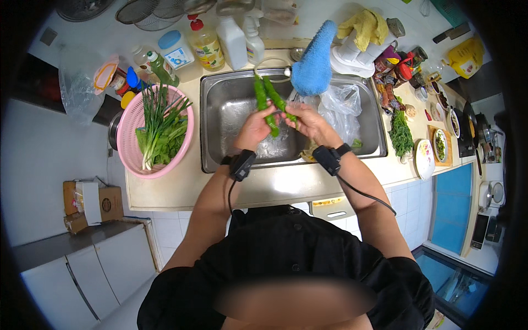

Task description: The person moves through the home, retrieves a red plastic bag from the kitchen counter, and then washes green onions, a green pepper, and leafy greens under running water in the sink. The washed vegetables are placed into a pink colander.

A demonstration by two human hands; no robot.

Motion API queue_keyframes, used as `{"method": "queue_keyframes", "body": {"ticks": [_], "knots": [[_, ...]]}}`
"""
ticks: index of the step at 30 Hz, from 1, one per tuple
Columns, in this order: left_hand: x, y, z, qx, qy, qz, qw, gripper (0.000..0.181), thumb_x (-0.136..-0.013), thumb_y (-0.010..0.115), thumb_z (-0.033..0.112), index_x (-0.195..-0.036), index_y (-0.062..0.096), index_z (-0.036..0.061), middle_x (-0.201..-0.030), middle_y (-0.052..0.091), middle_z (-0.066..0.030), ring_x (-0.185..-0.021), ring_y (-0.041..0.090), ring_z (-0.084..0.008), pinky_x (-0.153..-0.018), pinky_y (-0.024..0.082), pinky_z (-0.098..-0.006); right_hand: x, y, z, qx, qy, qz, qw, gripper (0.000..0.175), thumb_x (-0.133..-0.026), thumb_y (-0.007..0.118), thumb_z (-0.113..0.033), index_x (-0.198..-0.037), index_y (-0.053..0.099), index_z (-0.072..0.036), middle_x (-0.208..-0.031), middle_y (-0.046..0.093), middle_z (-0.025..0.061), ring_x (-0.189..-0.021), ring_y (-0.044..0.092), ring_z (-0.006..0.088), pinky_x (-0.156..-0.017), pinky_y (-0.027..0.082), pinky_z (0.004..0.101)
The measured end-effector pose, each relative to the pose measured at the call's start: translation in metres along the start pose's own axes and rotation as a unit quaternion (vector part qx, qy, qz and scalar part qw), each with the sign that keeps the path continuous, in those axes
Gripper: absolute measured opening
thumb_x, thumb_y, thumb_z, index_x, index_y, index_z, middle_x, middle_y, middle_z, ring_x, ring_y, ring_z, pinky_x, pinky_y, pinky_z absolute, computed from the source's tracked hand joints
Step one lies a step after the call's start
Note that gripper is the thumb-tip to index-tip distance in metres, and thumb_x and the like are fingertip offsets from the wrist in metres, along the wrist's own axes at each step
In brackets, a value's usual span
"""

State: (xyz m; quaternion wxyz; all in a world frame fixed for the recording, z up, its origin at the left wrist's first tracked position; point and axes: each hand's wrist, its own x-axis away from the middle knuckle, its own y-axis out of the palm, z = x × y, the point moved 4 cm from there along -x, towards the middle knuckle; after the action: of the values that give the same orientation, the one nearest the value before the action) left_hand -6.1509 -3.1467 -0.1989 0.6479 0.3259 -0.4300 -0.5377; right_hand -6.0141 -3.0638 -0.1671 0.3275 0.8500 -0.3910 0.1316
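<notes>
Over the left basin of a stainless steel double sink (222,123), my left hand (255,126) grips a long green pepper (260,97). My right hand (309,119) is closed around a second green pepper (274,93) close beside it. The two peppers lie nearly side by side and point away from me. Both hands almost meet, and some fingers are hidden behind the peppers. Just beyond my right hand, a blue towel (315,62) covers what may be the tap. Clear plastic bags (340,109) fill part of the right basin.
A pink plastic colander (123,136) with spring onions (159,128) and leafy greens stands left of the sink. Behind it are bottles, including a pump bottle (208,49). At right lie a bunch of green herbs (400,134), a white plate (425,159) and filled dishes.
</notes>
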Motion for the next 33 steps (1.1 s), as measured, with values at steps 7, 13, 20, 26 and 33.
{"method": "queue_keyframes", "body": {"ticks": [7, 13, 20, 26, 33], "knots": [[-0.034, 0.042, -0.022, 0.013, 0.086, 0.086, 0.992, 0.028, -0.092, 0.059, 0.027, -0.111, 0.057, 0.0081, -0.104, 0.061, -0.0038, -0.097, 0.057, -0.0181, -0.086, 0.047, -0.0336, -0.006, 0.028, -0.005, 0.415, -0.305, 0.149, 0.844, 0.032, -0.094, 0.047, -0.024, -0.113, 0.057, 0.0, -0.109, 0.058, 0.026, -0.104, 0.053, 0.0409, -0.086, 0.044, 0.0446], [-0.034, 0.038, -0.048, 0.019, 0.079, 0.182, 0.98, 0.036, -0.087, 0.062, 0.039, -0.11, 0.058, 0.012, -0.103, 0.062, -0.0024, -0.096, 0.058, -0.0192, -0.086, 0.046, -0.0331, 0.002, 0.02, -0.017, 0.562, -0.179, 0.171, 0.789, 0.037, -0.093, 0.046, -0.028, -0.114, 0.052, 0.001, -0.094, 0.061, 0.0289, -0.085, 0.057, 0.0484, -0.081, 0.044, 0.0496], [-0.043, 0.034, -0.024, 0.111, 0.055, 0.151, 0.981, 0.021, -0.088, 0.063, 0.024, -0.096, 0.06, 0.0049, -0.091, 0.063, -0.007, -0.082, 0.059, -0.0265, -0.077, 0.048, -0.0431, 0.042, 0.011, -0.012, 0.244, -0.044, 0.077, 0.966, 0.019, -0.095, 0.049, -0.027, -0.096, 0.044, -0.009, -0.066, 0.047, 0.0028, -0.039, 0.041, 0.0111, -0.032, 0.033, 0.0256], [-0.059, 0.036, -0.004, 0.23, 0.036, 0.123, 0.965, 0.018, -0.092, 0.058, 0.026, -0.083, 0.055, 0.0102, -0.061, 0.044, 0.0009, -0.055, 0.044, -0.0156, -0.059, 0.04, -0.033, 0.08, 0.001, -0.042, 0.126, 0.055, 0.014, 0.99, 0.02, -0.094, 0.051, -0.027, -0.102, 0.044, -0.01, -0.073, 0.049, 0.0051, -0.041, 0.039, 0.0095, -0.034, 0.031, 0.0231], [-0.075, 0.021, 0.012, 0.181, 0.051, 0.113, 0.975, 0.026, -0.1, 0.039, 0.034, -0.093, 0.05, 0.0104, -0.055, 0.033, 0.0016, -0.049, 0.035, -0.0146, -0.053, 0.034, -0.0314, 0.089, -0.008, -0.036, 0.043, 0.091, 0.021, 0.995, 0.021, -0.095, 0.049, -0.028, -0.102, 0.044, -0.009, -0.075, 0.049, 0.0057, -0.044, 0.038, 0.0056, -0.035, 0.031, 0.0199]]}}
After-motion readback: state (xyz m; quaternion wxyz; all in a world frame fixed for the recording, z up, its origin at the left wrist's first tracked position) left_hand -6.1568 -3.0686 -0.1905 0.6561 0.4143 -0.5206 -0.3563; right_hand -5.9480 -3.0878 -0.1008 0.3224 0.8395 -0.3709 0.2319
